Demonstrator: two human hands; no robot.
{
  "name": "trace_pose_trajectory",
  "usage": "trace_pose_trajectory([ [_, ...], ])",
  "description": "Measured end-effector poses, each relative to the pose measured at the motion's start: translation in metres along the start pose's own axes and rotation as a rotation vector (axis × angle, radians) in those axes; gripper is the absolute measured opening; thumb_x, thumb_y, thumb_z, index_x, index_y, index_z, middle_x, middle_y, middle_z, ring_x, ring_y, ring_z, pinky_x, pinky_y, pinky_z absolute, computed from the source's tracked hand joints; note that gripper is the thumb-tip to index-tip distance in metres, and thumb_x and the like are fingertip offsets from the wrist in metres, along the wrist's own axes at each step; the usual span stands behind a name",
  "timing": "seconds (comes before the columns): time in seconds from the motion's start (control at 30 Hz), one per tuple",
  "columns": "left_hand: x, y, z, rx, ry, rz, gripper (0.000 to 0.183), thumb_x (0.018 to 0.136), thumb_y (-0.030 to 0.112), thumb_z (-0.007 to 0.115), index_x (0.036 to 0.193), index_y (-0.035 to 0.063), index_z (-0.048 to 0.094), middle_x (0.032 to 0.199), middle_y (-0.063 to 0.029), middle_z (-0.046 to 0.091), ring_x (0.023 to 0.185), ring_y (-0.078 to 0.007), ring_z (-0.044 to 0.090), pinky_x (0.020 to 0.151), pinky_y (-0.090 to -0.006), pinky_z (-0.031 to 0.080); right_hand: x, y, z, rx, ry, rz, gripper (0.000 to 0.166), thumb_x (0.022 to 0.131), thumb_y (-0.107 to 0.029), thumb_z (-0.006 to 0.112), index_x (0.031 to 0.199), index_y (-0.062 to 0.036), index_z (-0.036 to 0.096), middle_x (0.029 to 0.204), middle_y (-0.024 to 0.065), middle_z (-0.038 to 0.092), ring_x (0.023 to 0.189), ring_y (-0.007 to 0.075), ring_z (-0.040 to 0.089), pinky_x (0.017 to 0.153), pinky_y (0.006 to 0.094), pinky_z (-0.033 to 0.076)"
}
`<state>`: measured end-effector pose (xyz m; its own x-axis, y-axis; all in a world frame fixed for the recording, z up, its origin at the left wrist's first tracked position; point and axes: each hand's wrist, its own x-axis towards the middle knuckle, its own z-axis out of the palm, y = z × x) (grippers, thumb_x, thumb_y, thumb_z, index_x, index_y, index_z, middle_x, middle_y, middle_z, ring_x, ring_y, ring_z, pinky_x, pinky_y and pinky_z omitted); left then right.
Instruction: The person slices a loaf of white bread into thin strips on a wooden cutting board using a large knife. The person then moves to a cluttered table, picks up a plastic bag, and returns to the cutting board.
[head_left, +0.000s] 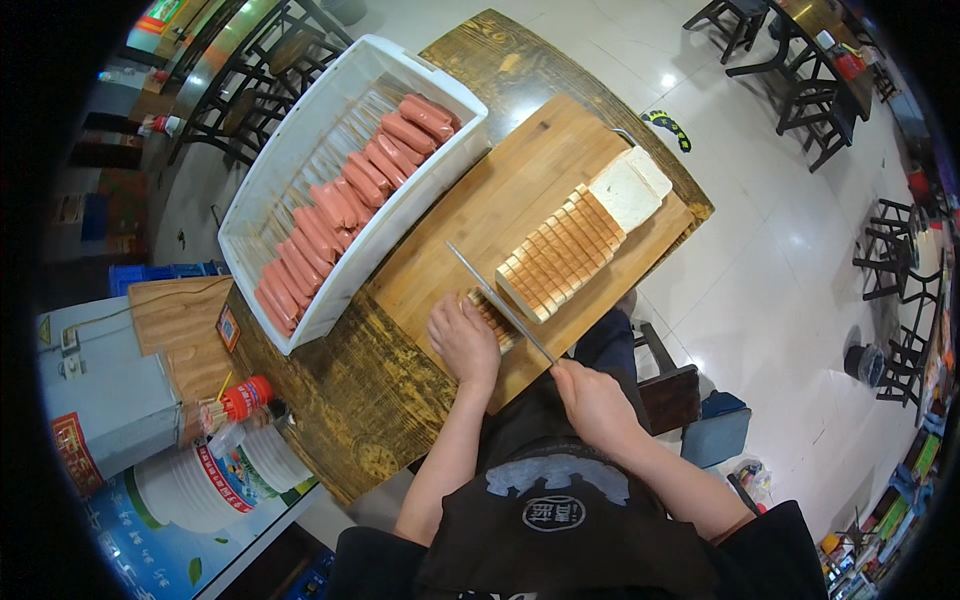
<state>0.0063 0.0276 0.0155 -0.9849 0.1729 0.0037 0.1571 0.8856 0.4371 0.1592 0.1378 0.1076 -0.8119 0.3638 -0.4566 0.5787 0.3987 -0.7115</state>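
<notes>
My right hand (596, 401) grips the handle of a long knife (499, 300), its blade slanting up and left over a wooden cutting board (469, 202). Left of the blade, my left hand (465, 337) holds a small stack of bread slices (493, 321) against the board, fingers partly hiding it. Across the blade lies a row of bread slices (562, 251) with brown crusts, and pale slices (634, 187) lie flat at its far end. Whether the blade touches bread is unclear. A white plastic bin (465, 161) beside the board holds several skewered pink sausages (364, 180).
The board rests on a dark-grained wooden table (360, 390). Left of it are a red container (251, 396) with sticks nearby and stacked white tubs (184, 487). Near my right side stands a dark stool (670, 397). Other tables and stools stand farther off.
</notes>
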Motion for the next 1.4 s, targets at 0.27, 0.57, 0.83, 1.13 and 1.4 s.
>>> trace_pose_trajectory([
  [0.27, -0.009, -0.013, 0.009, -0.045, -0.01, 0.031, 0.04, 0.09, 0.015, 0.063, 0.127, 0.0074, 0.052, 0.127, -0.0122, 0.05, 0.124, -0.0358, 0.044, 0.106, -0.0468, 0.034, -0.044, -0.03, -0.017, -0.081, -0.032, -0.002, 0.032, 0.105, -0.03, 0.047, 0.099, -0.0005, 0.057, 0.078, 0.0244, 0.067, 0.075, 0.0437, 0.067, 0.065, 0.0528, 0.054],
  [0.57, -0.009, -0.009, 0.009, -0.087, 0.022, 0.059, 0.037, 0.09, 0.015, 0.063, 0.125, 0.0109, 0.05, 0.125, -0.0112, 0.049, 0.123, -0.0363, 0.043, 0.104, -0.0469, 0.035, -0.057, -0.027, -0.015, -0.122, -0.009, -0.008, 0.034, 0.104, -0.031, 0.049, 0.105, 0.001, 0.06, 0.078, 0.0235, 0.068, 0.072, 0.0403, 0.069, 0.061, 0.0493, 0.056],
  [0.83, -0.007, -0.013, 0.012, -0.066, 0.022, 0.056, 0.037, 0.09, 0.015, 0.062, 0.124, 0.0103, 0.051, 0.124, -0.012, 0.05, 0.121, -0.0363, 0.044, 0.103, -0.0466, 0.036, -0.055, -0.025, -0.013, -0.15, -0.018, -0.013, 0.033, 0.105, -0.031, 0.049, 0.097, -0.0001, 0.059, 0.074, 0.0221, 0.067, 0.068, 0.0398, 0.068, 0.059, 0.0491, 0.055],
  [1.13, -0.008, -0.012, 0.011, -0.056, 0.008, 0.106, 0.038, 0.088, 0.012, 0.062, 0.124, 0.0019, 0.053, 0.121, -0.0159, 0.051, 0.115, -0.0384, 0.045, 0.101, -0.0465, 0.037, -0.015, -0.036, -0.003, -0.149, -0.012, -0.051, 0.039, 0.105, -0.031, 0.049, 0.088, 0.0016, 0.059, 0.069, 0.0236, 0.066, 0.065, 0.0408, 0.068, 0.057, 0.0488, 0.054],
  [1.4, -0.004, -0.014, 0.016, -0.032, 0.018, 0.126, 0.032, 0.088, 0.012, 0.063, 0.117, 0.0001, 0.053, 0.114, -0.0165, 0.051, 0.114, -0.0389, 0.045, 0.1, -0.0476, 0.037, 0.012, -0.042, 0.014, -0.114, -0.057, 0.052, 0.035, 0.106, -0.03, 0.046, 0.098, 0.0001, 0.061, 0.081, 0.0239, 0.068, 0.075, 0.0432, 0.067, 0.068, 0.0526, 0.053],
])
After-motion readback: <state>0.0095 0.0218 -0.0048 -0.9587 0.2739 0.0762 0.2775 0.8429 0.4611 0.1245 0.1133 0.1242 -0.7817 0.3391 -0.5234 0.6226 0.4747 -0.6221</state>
